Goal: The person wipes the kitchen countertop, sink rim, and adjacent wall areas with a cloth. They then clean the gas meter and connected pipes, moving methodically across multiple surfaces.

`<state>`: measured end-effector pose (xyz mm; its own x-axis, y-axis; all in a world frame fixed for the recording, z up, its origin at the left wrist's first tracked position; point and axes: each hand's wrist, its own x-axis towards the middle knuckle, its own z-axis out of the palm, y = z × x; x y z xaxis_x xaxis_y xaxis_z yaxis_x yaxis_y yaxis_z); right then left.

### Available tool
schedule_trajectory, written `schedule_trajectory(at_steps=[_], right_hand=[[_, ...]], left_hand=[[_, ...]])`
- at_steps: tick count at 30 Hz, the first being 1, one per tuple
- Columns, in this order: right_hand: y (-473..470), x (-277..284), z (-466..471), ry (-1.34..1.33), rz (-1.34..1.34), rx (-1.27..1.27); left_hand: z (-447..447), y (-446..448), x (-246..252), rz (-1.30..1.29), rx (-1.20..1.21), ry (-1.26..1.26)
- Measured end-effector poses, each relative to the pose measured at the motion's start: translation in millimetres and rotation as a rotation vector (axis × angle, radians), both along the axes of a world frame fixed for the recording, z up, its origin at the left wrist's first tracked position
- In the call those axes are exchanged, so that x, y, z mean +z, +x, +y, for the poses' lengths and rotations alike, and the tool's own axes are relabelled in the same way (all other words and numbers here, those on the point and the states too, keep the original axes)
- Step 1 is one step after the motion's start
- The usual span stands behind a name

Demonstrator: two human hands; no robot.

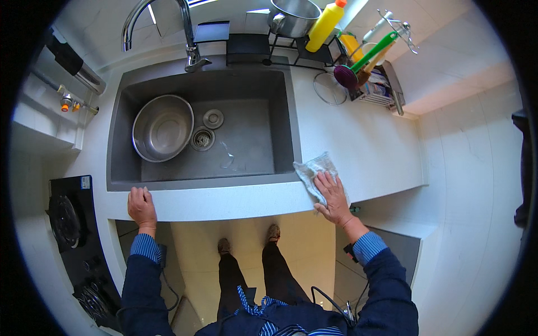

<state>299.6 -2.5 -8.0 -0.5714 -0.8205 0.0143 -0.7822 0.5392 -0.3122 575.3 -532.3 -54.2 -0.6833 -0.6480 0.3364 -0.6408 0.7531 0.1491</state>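
Observation:
My right hand [333,197] lies flat with its fingers spread on a pale cloth [313,174], pressing it to the white countertop [378,155] at the near right corner of the sink. One corner of the cloth laps over the sink rim. My left hand [141,206] rests curled on the counter's front edge, left of centre, and I see nothing in it. Between and beyond the hands is the grey sink [248,134]. A round stainless steel basin [163,128] stands in its left part, beside the drain strainer [203,139] and a round drain cover [213,119].
A chrome faucet [192,56] rises behind the sink. Right of it, a black rack [248,44] bears a steel pot [294,19] and a yellow bottle [325,27]. Brushes hang from a metal hook rack [403,31] over a wire ring [330,88]. A black gas stove [69,218] is at left.

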Motion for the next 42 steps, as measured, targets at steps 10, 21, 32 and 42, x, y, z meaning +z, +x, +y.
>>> schedule_trajectory(at_steps=[10, 21, 32, 42], right_hand=[[-161.6, -19.7, -156.1, 0.098, 0.224, 0.066], [-221.4, -40.5, -205.2, 0.036, 0.264, -0.092], [25.4, -31.9, -75.8, 0.013, 0.175, 0.028], [61.7, 8.4, -50.9, 0.072, 0.156, 0.327]], left_hand=[[0.0, 1.2, 2.1, -0.014, 0.037, 0.005], [0.3, 1.4, 2.8, 0.035, 0.052, -0.021], [14.0, -3.8, -4.5, 0.061, 0.185, -0.111], [214.4, 239.8, -60.1, 0.421, 0.336, 0.534]])
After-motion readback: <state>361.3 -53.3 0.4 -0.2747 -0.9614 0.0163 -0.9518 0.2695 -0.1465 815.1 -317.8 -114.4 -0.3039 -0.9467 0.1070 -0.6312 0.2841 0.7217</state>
